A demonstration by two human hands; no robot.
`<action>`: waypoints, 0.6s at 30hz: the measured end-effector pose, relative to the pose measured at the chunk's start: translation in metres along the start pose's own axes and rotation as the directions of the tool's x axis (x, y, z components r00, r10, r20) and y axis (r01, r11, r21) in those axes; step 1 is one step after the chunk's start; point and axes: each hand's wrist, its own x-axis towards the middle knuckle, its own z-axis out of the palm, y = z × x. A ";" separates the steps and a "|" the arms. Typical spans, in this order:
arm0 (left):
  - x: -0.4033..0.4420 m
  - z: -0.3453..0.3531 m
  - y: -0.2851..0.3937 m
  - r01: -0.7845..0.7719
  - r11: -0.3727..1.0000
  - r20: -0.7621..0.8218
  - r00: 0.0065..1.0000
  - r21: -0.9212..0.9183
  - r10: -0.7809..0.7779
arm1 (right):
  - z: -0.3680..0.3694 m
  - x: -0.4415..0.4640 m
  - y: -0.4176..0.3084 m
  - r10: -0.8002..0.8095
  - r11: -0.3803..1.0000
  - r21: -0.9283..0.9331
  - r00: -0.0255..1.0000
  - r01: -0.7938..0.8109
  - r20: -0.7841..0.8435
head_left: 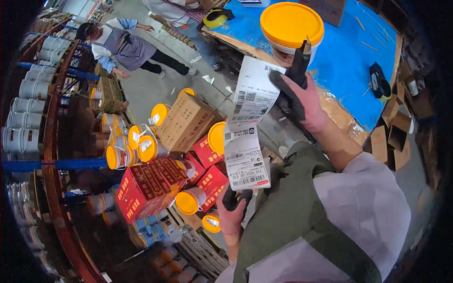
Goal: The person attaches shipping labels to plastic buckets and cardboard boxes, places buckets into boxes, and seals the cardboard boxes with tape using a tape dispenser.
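Note:
A strip of printed shipping labels (247, 137) with barcodes stretches between my two gloved hands. My right hand (302, 96), in a pink glove with dark fingertips, closes on the strip's upper end. A dark, slim tool with a pointed tip (299, 63) is also in that hand; its exact kind is unclear. At the strip's lower end, my left hand (233, 210) is closed with its dark fingertips at the paper's edge. Just beyond my right hand, a bucket with a yellow lid (291, 26) stands on the blue-covered table (344, 61).
A black tape dispenser (379, 81) and a yellow tape roll (217, 19) lie on the table. Yellow-lidded buckets (188, 200), red boxes (150, 188) and a brown carton (185, 120) are stacked nearby. A person (127, 49) walks in the aisle beside racks of white pails (23, 113).

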 end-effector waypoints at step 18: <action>-0.001 0.002 -0.012 -0.029 0.999 -0.068 0.997 -0.014 0.028 | -0.006 -0.003 -0.011 0.146 0.986 -0.075 0.989 -0.145 0.003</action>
